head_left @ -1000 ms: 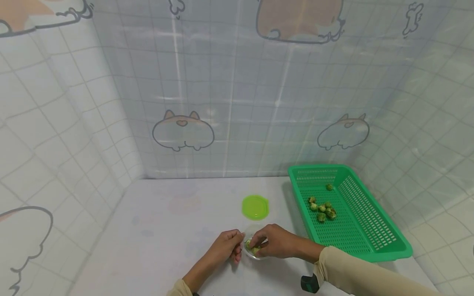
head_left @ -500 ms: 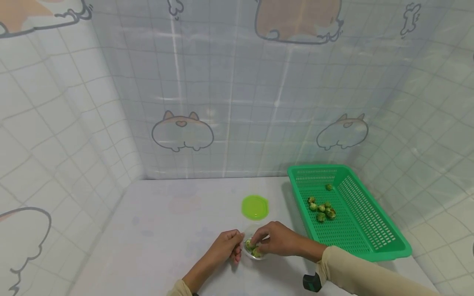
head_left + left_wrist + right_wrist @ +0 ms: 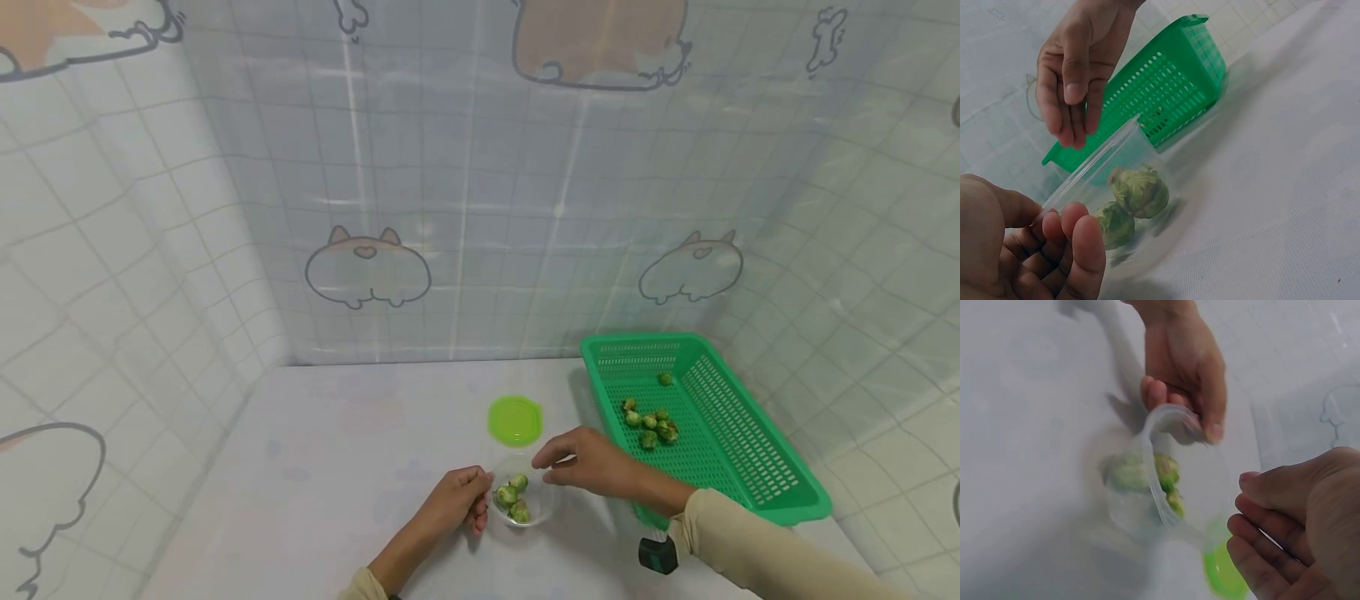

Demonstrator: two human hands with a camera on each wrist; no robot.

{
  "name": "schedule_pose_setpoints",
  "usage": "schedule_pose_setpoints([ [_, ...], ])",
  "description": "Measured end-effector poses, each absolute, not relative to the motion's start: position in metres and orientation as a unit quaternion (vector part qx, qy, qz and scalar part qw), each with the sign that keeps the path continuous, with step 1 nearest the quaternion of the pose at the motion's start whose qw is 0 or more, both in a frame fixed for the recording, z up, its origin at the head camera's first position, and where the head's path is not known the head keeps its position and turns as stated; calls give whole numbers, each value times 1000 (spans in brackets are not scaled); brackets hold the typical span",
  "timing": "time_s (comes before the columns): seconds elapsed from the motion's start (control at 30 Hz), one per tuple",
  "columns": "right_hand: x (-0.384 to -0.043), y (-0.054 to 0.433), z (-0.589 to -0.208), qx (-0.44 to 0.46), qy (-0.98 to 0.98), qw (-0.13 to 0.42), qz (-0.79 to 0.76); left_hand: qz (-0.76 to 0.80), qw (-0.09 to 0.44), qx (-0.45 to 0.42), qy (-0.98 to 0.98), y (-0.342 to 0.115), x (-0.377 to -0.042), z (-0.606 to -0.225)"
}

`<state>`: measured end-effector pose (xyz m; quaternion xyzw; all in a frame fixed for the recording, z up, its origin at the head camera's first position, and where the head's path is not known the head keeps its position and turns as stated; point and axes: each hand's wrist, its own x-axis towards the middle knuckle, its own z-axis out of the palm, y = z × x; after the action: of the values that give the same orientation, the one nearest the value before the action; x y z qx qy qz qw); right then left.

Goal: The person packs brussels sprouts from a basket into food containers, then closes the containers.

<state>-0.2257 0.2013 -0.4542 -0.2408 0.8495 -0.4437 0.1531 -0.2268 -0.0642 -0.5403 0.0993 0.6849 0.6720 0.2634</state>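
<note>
A clear round plastic tub (image 3: 543, 502) stands on the white table with 3 Brussels sprouts (image 3: 507, 497) inside. My left hand (image 3: 457, 502) pinches the tub's left rim between thumb and curled fingers, as the left wrist view also shows at the tub's lip (image 3: 1100, 153). Just over the tub's right edge, my right hand (image 3: 588, 461) hovers with relaxed fingers and nothing in them. In the right wrist view its fingers (image 3: 1260, 553) are apart from the rim. A lime-green lid (image 3: 515, 421) lies flat behind the tub.
To the right sits a green perforated basket (image 3: 720, 450) holding several more Brussels sprouts (image 3: 648, 421), one of them apart near its back. Patterned plastic sheeting (image 3: 465, 208) rises behind and on both sides of the table.
My right hand has let go of a Brussels sprout in the tub and drawn up and right, uncovering the sprouts. The left hand stays on the rim.
</note>
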Motion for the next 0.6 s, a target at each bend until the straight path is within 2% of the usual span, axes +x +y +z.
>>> schedule_pose_setpoints([
  [0.33,-228,235,-427,-150,887,106,-425,676,268,104,679,-64,-227,-540],
  [0.6,-238,265,-423,-129,891,73,-430,674,268,103,681,-64,-226,-540],
])
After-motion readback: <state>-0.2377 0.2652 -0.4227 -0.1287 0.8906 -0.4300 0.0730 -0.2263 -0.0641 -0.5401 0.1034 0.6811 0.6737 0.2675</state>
